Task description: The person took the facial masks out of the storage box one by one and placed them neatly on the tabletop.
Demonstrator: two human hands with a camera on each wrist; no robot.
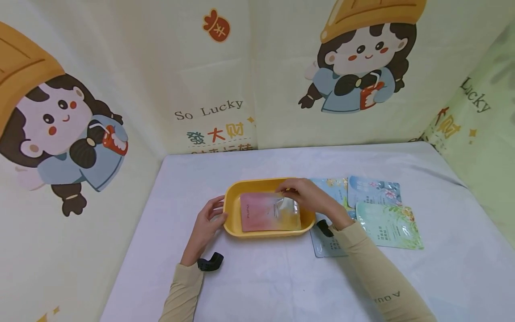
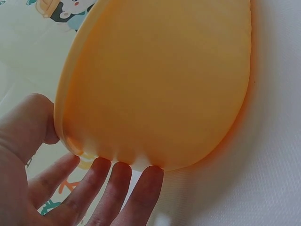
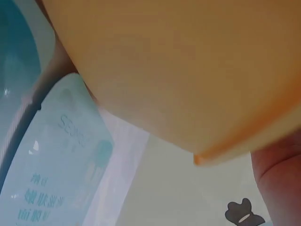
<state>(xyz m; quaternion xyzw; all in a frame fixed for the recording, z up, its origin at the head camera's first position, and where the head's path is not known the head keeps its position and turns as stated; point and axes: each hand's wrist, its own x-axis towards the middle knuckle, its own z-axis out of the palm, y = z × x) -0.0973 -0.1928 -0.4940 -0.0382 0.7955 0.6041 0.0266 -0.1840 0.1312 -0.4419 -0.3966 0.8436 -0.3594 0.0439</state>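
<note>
A shallow yellow tray [image 1: 232,203] stands on the white-covered table, and a pink-and-yellow sheet mask packet [image 1: 257,212] lies inside it. My left hand [image 1: 207,226] holds the tray's rounded left end. In the left wrist view, its fingertips [image 2: 149,176] press against the outer wall while the thumb is at the rim. Reaching over the tray's right end, my right hand [image 1: 307,194] pinches the packet near its far right corner. The tray wall hides most of that hand in the right wrist view.
Right of the tray are several other mask packets: a green one [image 1: 388,226], a blue floral one [image 1: 374,190], and a pale blue one [image 1: 327,246] partly beneath my right wrist. A cartoon-printed cloth [image 1: 281,120] hangs behind the table.
</note>
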